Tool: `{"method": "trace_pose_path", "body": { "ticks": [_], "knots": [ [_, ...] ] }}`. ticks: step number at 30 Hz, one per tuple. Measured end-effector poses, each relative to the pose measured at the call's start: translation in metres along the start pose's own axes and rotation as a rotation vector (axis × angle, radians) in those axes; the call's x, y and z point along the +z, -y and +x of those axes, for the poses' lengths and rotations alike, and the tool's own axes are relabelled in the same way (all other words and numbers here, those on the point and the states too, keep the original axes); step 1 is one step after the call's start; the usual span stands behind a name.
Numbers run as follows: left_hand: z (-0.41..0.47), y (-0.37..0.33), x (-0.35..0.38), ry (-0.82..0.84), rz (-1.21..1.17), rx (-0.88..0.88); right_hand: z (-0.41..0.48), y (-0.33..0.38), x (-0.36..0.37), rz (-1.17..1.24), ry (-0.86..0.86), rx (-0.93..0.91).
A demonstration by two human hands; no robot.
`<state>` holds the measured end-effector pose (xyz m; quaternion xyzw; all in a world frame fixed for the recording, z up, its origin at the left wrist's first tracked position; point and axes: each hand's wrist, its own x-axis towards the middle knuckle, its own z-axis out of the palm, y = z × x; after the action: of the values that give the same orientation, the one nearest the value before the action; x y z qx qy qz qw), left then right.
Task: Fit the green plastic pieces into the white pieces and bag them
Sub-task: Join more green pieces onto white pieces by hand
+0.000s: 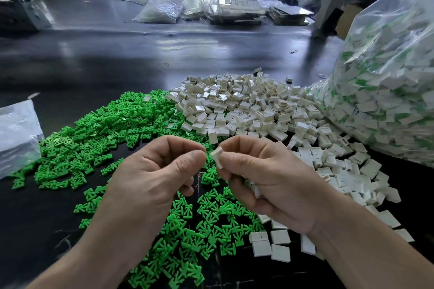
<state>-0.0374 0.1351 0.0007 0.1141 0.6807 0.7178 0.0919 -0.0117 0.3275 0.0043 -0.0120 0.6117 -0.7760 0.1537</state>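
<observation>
Bare table (pixel 117 58) beyond the piles; full bag (pixel 387 77) blocks right.

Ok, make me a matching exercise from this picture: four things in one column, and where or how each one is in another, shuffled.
1 green pieces
2 loose white pieces
3 big clear bag
4 right hand

A at the right edge, full of pieces
B pinches one white piece
C spread over the left of the table
D heaped in the middle, right of the green

Pairs: 1-C, 2-D, 3-A, 4-B

Left grip (pixel 152 171) curled, thumb on forefinger; right grip (pixel 265 183) pinches white piece (pixel 217 157).
</observation>
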Motion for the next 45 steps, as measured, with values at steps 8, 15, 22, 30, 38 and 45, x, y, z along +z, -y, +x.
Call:
{"method": "trace_pose_path", "body": {
  "ticks": [8, 15, 22, 30, 38, 45],
  "knots": [
    [0.002, -0.001, 0.003, 0.027, -0.232, -0.101, 0.0, -0.002, 0.001, -0.017, -0.021, -0.022],
    [0.002, 0.002, 0.002, -0.017, -0.19, -0.083, 0.001, -0.004, 0.004, -0.066, -0.005, -0.075],
    [0.001, 0.002, 0.002, -0.028, -0.161, -0.05, -0.003, -0.004, 0.009, -0.216, -0.061, -0.13],
    [-0.002, 0.006, 0.005, -0.024, -0.037, 0.006, -0.004, -0.008, 0.016, -0.318, -0.117, -0.252],
    [0.002, 0.005, -0.004, 0.111, -0.014, -0.096, -0.007, 0.0, 0.008, -0.471, -0.05, -0.15],
    [0.001, 0.006, 0.001, 0.129, -0.062, -0.121, -0.01, 0.002, 0.011, -0.485, -0.042, -0.101]
  ]
}}
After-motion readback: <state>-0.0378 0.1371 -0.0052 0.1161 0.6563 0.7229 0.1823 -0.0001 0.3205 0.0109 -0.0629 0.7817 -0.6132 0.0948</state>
